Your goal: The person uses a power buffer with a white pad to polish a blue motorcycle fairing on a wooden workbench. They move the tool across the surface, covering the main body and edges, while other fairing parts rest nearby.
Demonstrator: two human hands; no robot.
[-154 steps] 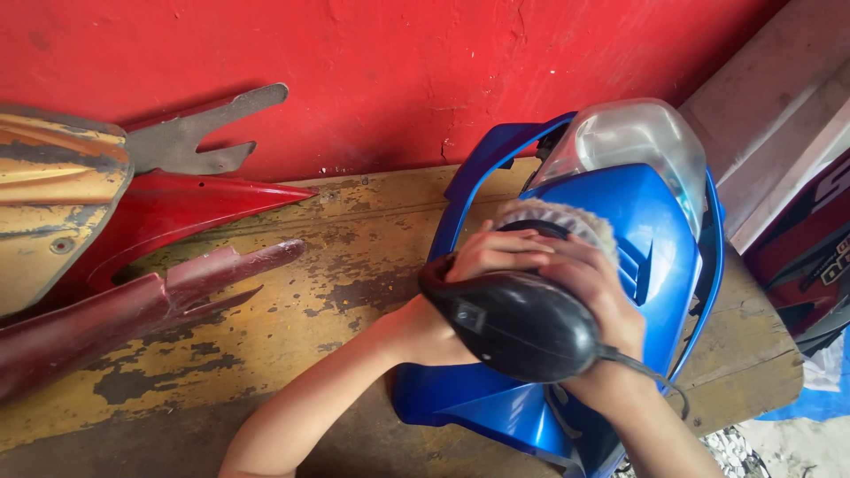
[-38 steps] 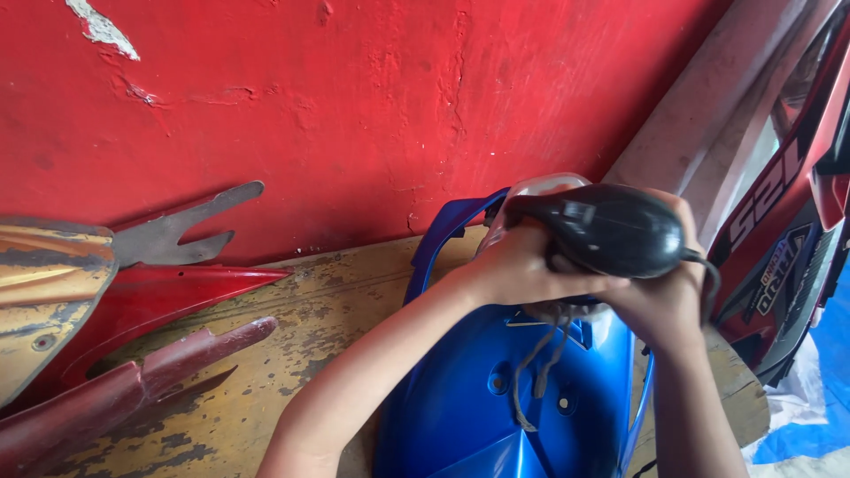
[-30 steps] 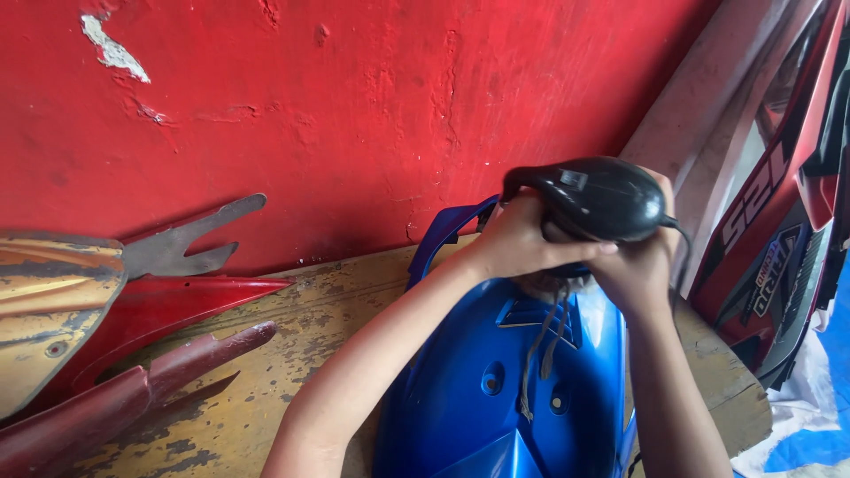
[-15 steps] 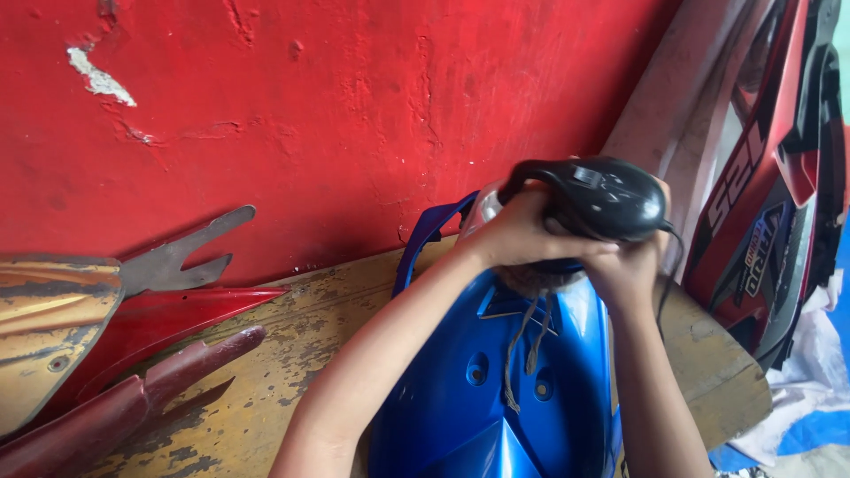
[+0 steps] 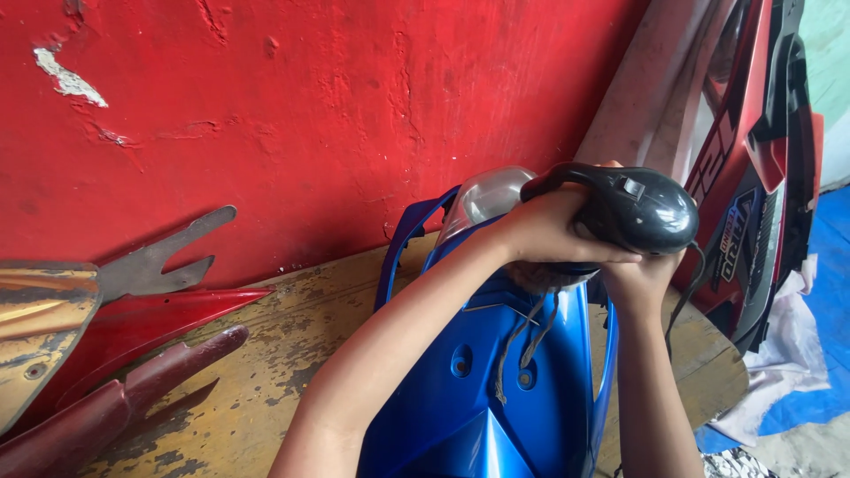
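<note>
A glossy blue scooter front cowl [image 5: 482, 389] with a clear headlight lens [image 5: 489, 193] stands on the worn wooden bench [image 5: 283, 336] against the red wall. Both hands hold a black electric polisher [image 5: 639, 212] pressed onto the cowl's upper part. My left hand [image 5: 540, 230] wraps its front handle; my right hand [image 5: 639, 270] grips it from underneath. The woolly pad [image 5: 544, 277] shows just below the tool, with its tie strings [image 5: 522, 341] dangling over the blue surface. A black cord [image 5: 686, 296] hangs from the tool's right end.
Dark red and bright red body panels [image 5: 150, 354], a rusty yellow panel [image 5: 40, 327] and a grey metal bracket [image 5: 159, 261] lie at the left. A red and black fairing [image 5: 753, 168] leans at the right. Blue tarp [image 5: 819, 354] and white cloth cover the floor there.
The polisher and both hands have shifted a little to the right and down on the cowl, so the headlight lens shows again. The camera view has swung rightward.
</note>
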